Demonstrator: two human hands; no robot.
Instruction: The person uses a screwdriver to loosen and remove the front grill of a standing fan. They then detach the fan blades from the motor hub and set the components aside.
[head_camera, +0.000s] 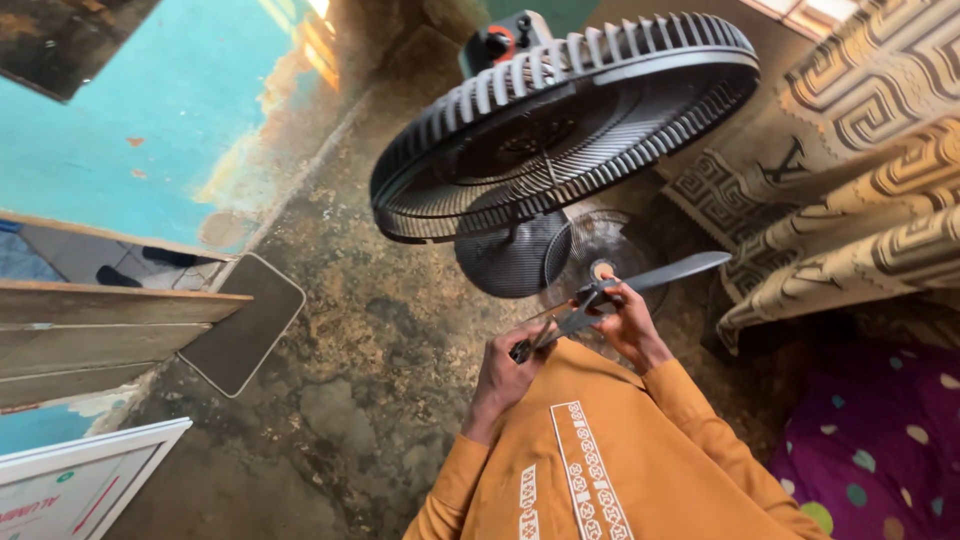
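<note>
My right hand (628, 322) grips the hub of a grey fan blade (665, 274), whose one visible vane points to the right. My left hand (503, 374) holds a thin dark-handled tool (540, 338) against the blade's hub; its tip is hidden. Both hands are close together above my orange garment (610, 460). Just beyond them stands a dark fan with its ribbed front grille (560, 120) tilted over a round base (512, 258). A loose wire guard (600, 245) lies beside the base, behind the blade.
A beige patterned curtain (860, 170) hangs at the right, above purple dotted fabric (880, 440). A grey mat (245, 322) lies on the stained concrete floor (370, 330). A wooden door (100, 320) and a white framed board (80, 480) are at the left.
</note>
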